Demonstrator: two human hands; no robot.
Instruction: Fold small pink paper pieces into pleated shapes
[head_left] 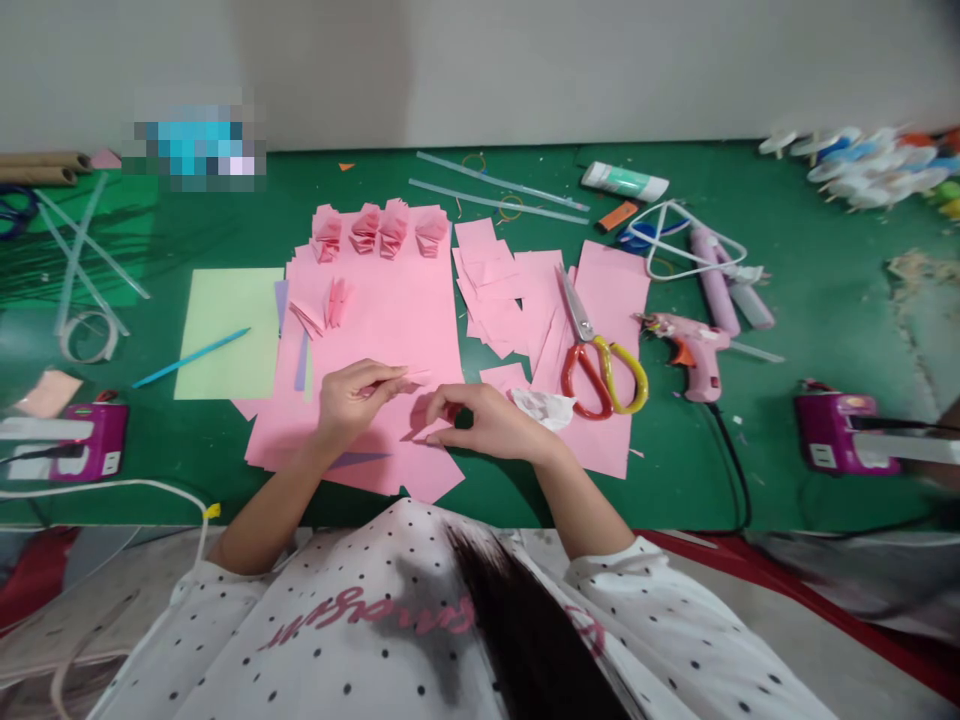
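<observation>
My left hand [360, 397] pinches a small piece of pink paper [418, 378] between thumb and fingertips, over a stack of pink paper sheets [390, 300]. To its right my right hand [487, 420] is curved, thumb and fingers apart, with nothing visible between them. Its fingertips are close to the held piece. On the stack's far edge stand several folded pink paper pieces [392, 230]. Two more folded pieces [337, 302] lie nearer, beyond my left hand. Cut pink paper squares [487, 290] are scattered right of the stack.
Scissors [589, 340] with red and yellow handles lie on pink paper at right. Beyond them are a pink glue gun [694, 350] and a purple power socket [836, 430]. Left are a blue pencil [191, 358], a tape roll [88, 337] and another purple socket [112, 440]. Glue sticks [499, 200] lie behind.
</observation>
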